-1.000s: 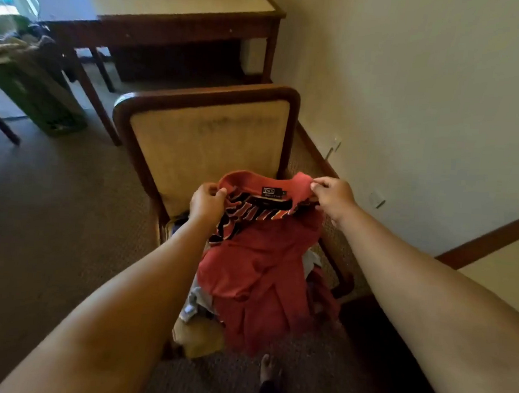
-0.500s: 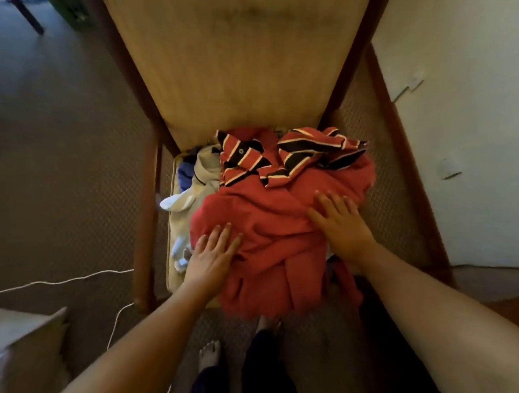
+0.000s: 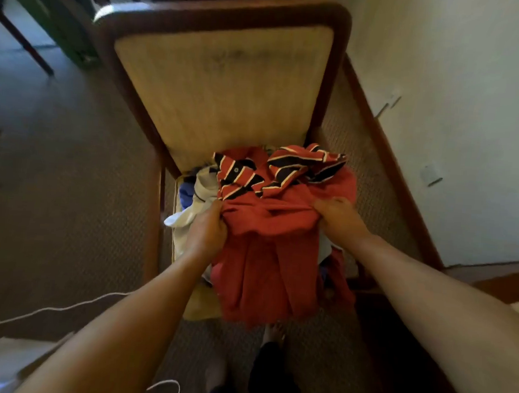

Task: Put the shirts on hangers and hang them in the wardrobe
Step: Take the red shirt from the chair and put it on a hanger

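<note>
I can read no text, label, brand, number or sign anywhere in front of me. The red shirt (image 3: 267,246) that I hold shows only its black, red and white striped collar, with no lettering that I can make out. The small pale plates on the wall to the right of that shirt are blank from here.
</note>
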Tool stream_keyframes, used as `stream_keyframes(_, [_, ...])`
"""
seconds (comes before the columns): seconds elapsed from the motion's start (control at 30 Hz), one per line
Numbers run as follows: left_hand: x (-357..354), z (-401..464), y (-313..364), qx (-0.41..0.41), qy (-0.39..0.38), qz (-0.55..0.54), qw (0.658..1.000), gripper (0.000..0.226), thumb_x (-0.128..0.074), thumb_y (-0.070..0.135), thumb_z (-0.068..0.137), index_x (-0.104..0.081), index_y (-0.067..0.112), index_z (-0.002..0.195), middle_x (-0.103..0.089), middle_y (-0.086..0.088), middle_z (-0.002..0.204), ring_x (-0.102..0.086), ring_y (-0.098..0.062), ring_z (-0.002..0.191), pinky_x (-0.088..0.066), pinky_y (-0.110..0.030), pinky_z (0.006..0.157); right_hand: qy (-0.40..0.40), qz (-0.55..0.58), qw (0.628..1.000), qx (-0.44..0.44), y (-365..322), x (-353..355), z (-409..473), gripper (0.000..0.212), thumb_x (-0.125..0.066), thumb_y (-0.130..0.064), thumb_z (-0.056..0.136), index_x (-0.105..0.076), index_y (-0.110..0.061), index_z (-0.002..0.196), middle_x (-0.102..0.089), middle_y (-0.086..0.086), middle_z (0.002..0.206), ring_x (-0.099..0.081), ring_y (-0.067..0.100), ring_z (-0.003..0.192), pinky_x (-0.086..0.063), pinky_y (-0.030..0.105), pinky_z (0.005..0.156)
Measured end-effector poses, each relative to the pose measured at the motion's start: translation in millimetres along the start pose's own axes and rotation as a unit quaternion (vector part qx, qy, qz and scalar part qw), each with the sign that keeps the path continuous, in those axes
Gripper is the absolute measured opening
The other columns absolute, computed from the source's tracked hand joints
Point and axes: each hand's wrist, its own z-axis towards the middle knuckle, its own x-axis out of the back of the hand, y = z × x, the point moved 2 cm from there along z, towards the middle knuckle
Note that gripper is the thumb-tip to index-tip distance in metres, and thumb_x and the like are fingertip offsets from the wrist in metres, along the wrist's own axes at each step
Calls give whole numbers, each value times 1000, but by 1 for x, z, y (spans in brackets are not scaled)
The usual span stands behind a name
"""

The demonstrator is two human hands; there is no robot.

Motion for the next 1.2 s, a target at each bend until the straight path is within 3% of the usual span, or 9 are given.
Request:
stream_keyframes(0.17, [61,-1,72,-87,49,-27,995,31,-42,24,85,-59,16,110,-66,-18,96,-60,-38,91,-47,-39,75,190,172,962,-93,-38,100,-64,24,-53,-33,85,-65,-16,96,-69,-1,84,-66,22,80,-42,30,62])
stream_keyframes(0.37, [102,-55,187,-244,3,-144,959,28,-54,40,90,-70,17,96,-72,2,86,-65,-16,82,-51,-35,74,286,218,897,-258,-80,187,-209,30,-53,-43,95,-69,-17,100,-67,-3,87,-62,14,85,-43,27,72])
stream_keyframes(0.47, [101,-99,245,-313,-100,-163,930,21,-60,31,93,-69,22,77,-63,10,66,-54,-1,62,-43,-19,59,282,293,852,-329,-99,213,-307,30,-52,-42,96,-70,-19,101,-72,0,96,-66,15,89,-49,32,84])
stream_keyframes(0.53, [95,-128,279,-290,-228,-200,908,24,-61,29,93,-69,17,74,-61,5,65,-53,-5,62,-43,-22,60,289,453,775,-333,-109,222,-374,14,-59,-24,92,-66,-15,100,-71,7,96,-67,21,87,-51,32,80])
stream_keyframes(0.63, [90,-168,325,-213,-433,-302,822,27,-56,15,95,-75,10,77,-70,-10,76,-64,-19,67,-54,-30,69,340,610,650,-299,-125,238,-466,49,-53,4,64,-55,-10,111,-61,13,91,-59,24,78,-50,29,60])
stream_keyframes(0.73, [86,-203,371,-244,-503,-312,768,31,-52,3,94,-76,8,75,-72,-11,75,-68,-16,63,-58,-26,62,411,532,666,-323,-137,249,-536,54,-49,20,69,-54,-10,113,-60,12,96,-58,23,85,-48,32,70])
stream_keyframes(0.87, [56,-243,413,-326,-541,-210,746,12,-65,7,83,-71,8,92,-70,-8,84,-65,-15,74,-52,-26,65,456,190,740,-457,-134,245,-596,31,-62,6,84,-66,-16,105,-68,0,103,-63,15,96,-46,31,88])
stream_keyframes(1.03, [-21,-274,437,-553,-375,121,734,16,-56,14,71,-57,12,86,-58,-6,85,-52,-21,82,-35,-29,61,483,53,665,-567,-87,208,-637,16,-63,-4,88,-73,-3,101,-71,13,101,-64,25,98,-38,25,78])
stream_keyframes(1.2, [-115,-285,456,-543,-289,104,781,18,-46,-4,84,-62,5,85,-57,-13,88,-56,-31,87,-34,-27,67,476,54,639,-602,-22,169,-660,16,-56,-3,92,-72,-3,97,-72,15,96,-65,30,96,-40,29,75])
